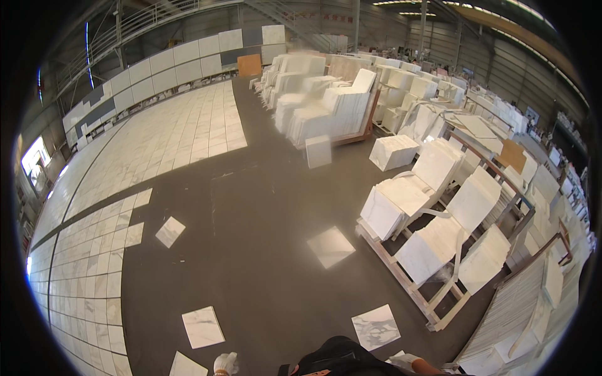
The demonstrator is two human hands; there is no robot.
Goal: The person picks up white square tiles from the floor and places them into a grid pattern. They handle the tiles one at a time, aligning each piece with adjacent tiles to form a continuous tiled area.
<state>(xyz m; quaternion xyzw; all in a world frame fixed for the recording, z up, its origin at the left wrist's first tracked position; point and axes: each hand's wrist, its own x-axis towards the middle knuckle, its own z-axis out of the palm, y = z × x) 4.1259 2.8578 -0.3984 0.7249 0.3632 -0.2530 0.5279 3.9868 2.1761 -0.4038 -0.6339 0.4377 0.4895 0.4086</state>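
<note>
At the lower edge, my left hand (226, 363) wears a white glove and has its fingers curled in, with nothing showing in them. Just left of it is a pale tile (187, 365), cut off by the picture's edge. A white tile with grey veins (203, 327) lies flat on the floor above that hand. My right hand (403, 360) is by the lower edge, right of my dark clothing; it looks pale and gloved, and its fingers are too blurred to read. Nearest to it lies a grey-veined tile (375, 327) on the floor.
Single tiles (332, 247) lie about the dark floor (251, 276). Marble tiles (194, 125) are laid in rows at left. Wooden frames (401, 282) with stacked slabs (433, 244) stand at right. More stacks (338, 106) and a white block (394, 152) stand farther off.
</note>
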